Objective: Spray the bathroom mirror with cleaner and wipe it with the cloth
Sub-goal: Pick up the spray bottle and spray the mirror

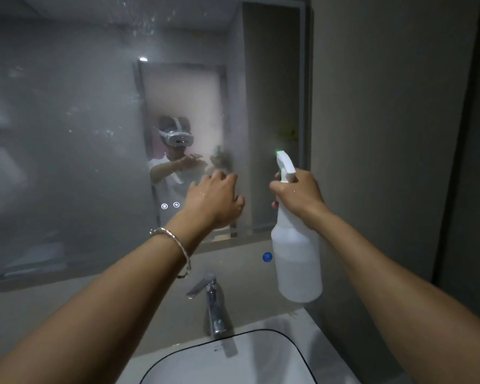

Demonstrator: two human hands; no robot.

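Right hand [298, 194] — fingers wrapped round the neck of the white spray bottle [295, 250], held upright above the sink [233, 361], nozzle toward the misted mirror [81, 120]. Left hand [215, 200] — fingers curled, raised at the glass; whether it grips a cloth cannot be told. Faucet [212, 306] below.

Down low, a chrome faucet [212, 306] stood upright behind the white sink [261, 356], its lever tilted up to the left. A round blue sticker [267, 256] sat on the grey wall [372, 134] just above. A silver bracelet [178, 246] circled one wrist.
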